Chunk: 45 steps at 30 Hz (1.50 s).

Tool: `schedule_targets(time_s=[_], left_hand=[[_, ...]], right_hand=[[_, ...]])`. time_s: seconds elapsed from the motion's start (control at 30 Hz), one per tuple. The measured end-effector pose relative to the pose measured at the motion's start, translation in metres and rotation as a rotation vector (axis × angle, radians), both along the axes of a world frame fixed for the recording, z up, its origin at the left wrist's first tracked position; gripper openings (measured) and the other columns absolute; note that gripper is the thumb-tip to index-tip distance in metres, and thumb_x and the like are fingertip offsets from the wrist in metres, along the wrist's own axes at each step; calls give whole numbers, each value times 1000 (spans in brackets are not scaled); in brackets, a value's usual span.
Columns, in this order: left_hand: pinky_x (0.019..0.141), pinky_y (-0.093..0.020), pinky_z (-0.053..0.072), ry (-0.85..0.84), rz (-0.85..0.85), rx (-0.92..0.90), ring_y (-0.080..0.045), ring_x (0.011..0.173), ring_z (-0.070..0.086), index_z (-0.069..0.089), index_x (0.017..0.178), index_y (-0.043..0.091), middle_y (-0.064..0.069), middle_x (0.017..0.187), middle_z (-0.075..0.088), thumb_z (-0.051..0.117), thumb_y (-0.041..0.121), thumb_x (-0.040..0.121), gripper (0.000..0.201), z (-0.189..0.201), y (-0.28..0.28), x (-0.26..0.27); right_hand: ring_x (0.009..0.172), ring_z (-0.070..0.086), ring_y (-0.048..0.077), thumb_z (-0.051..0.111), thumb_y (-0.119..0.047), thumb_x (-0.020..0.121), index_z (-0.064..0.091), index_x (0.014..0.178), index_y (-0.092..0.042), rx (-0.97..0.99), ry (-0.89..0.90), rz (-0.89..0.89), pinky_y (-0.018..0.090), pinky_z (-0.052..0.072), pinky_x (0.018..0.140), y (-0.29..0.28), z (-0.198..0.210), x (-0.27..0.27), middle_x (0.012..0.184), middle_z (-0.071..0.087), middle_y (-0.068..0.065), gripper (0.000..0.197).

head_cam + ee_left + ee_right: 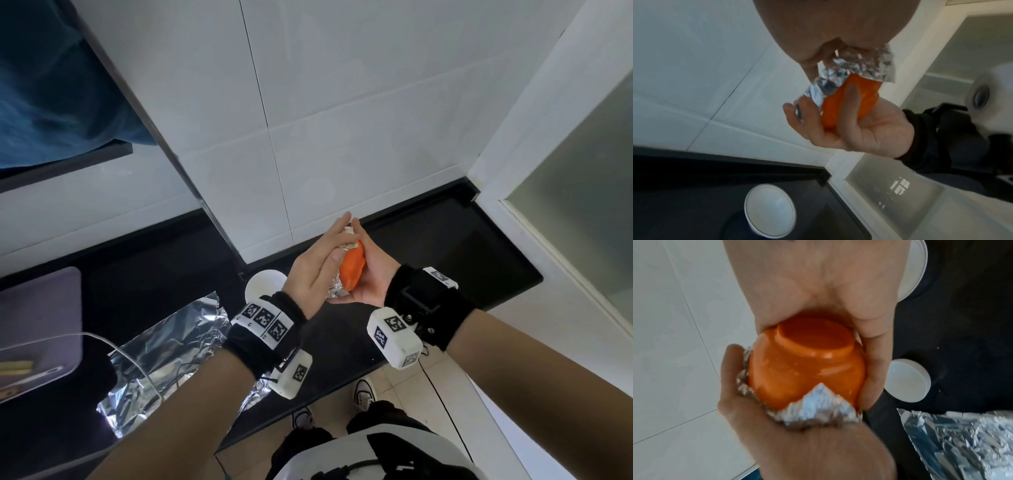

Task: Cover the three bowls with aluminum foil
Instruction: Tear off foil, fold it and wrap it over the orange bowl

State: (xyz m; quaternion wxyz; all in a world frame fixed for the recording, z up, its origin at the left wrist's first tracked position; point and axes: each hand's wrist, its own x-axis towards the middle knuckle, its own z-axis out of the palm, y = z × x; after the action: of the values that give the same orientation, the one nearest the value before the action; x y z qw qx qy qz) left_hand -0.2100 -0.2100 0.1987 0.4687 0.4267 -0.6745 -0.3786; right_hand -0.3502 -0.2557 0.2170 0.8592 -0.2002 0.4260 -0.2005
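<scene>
I hold an orange bowl (351,270) tipped on its side above the black counter, between both hands. Crumpled aluminum foil (337,290) covers its mouth and folds over the rim (818,407). My left hand (318,260) lies flat against the foil-covered mouth, fingers straight and thumb along the rim. My right hand (371,274) cups the bowl's base and side; in the left wrist view its thumb (853,99) crosses the orange wall (869,95). A bare white bowl (263,284) stands on the counter just left of my hands.
A large loose sheet of foil (164,353) lies on the counter under my left forearm. The right wrist view shows two white bowls (906,381) (914,264) beside it. A purple tray (41,329) sits far left. White tiled wall (342,137) stands close behind.
</scene>
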Motion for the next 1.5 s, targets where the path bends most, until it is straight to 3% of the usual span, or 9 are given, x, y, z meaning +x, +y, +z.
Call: schedule_targets(time_s=[0.27, 0.4, 0.5, 0.63, 0.77, 1.0, 1.23, 1.4, 1.5], left_hand=[[90, -27, 54, 82, 337, 6, 10, 102, 62, 73, 95, 15, 12, 115, 68, 48, 35, 94, 32, 3, -8, -21], [86, -42, 56, 133, 387, 40, -1, 96, 68, 71, 96, 21, 7, 94, 74, 53, 36, 94, 24, 5, -5, -18], [89, -34, 55, 384, 361, 90, -13, 107, 67, 58, 116, 19, -8, 109, 72, 53, 29, 97, 22, 10, -6, -16], [87, -12, 48, 374, 300, 416, 9, 116, 54, 42, 142, 16, 1, 141, 48, 58, 34, 94, 54, 5, -6, -8], [82, -33, 58, 481, 66, 806, -23, 121, 59, 21, 153, 24, -5, 147, 45, 71, 51, 66, 104, -5, -4, 4], [82, -42, 56, 483, -149, 599, -28, 102, 65, 55, 122, 50, -12, 118, 60, 70, 15, 61, 72, 4, 0, 10], [87, -49, 55, 405, -106, 597, -33, 112, 62, 44, 140, 27, -15, 126, 57, 69, 24, 57, 86, -5, 2, 9], [68, -40, 50, 404, -90, 619, -26, 82, 60, 49, 116, -4, -16, 91, 57, 60, 24, 57, 66, 2, 6, 4], [67, -39, 47, 436, -93, 631, -27, 78, 57, 52, 113, 3, -17, 88, 55, 58, 21, 58, 58, 3, 9, 0]], right_hand=[[104, 67, 29, 52, -68, 85, 64, 119, -17, -61, 1, -99, 51, 52, 90, -3, -2, 4, 114, 69, 10, 62], [109, 66, 30, 51, -66, 86, 60, 126, -15, -101, 22, -98, 52, 54, 86, -2, -8, 6, 122, 67, 11, 65], [110, 66, 31, 50, -62, 89, 57, 129, -16, -169, 61, -113, 54, 52, 91, -1, -11, 5, 122, 67, 13, 61], [109, 66, 30, 60, -50, 89, 52, 124, -20, -307, 105, -245, 56, 53, 87, -1, -17, 5, 125, 62, 13, 47], [99, 65, 21, 53, -31, 97, 53, 122, -21, -564, 191, -226, 41, 58, 79, 9, -16, 4, 112, 59, 11, 27], [109, 62, 8, 61, -30, 85, 51, 133, -29, -906, 269, -29, 25, 53, 84, 20, -10, 6, 126, 58, 2, 49], [138, 35, 7, 67, -45, 77, 43, 139, -37, -1350, 505, 62, 40, 38, 111, 16, 0, -5, 149, 39, -9, 67], [124, 54, 6, 56, -34, 91, 70, 116, -17, -1438, 489, 32, 38, 45, 105, 21, -1, 11, 132, 60, -2, 32], [121, 58, 11, 59, -17, 94, 73, 107, -10, -1400, 458, -184, 40, 47, 104, 31, -3, 13, 120, 68, 0, 21]])
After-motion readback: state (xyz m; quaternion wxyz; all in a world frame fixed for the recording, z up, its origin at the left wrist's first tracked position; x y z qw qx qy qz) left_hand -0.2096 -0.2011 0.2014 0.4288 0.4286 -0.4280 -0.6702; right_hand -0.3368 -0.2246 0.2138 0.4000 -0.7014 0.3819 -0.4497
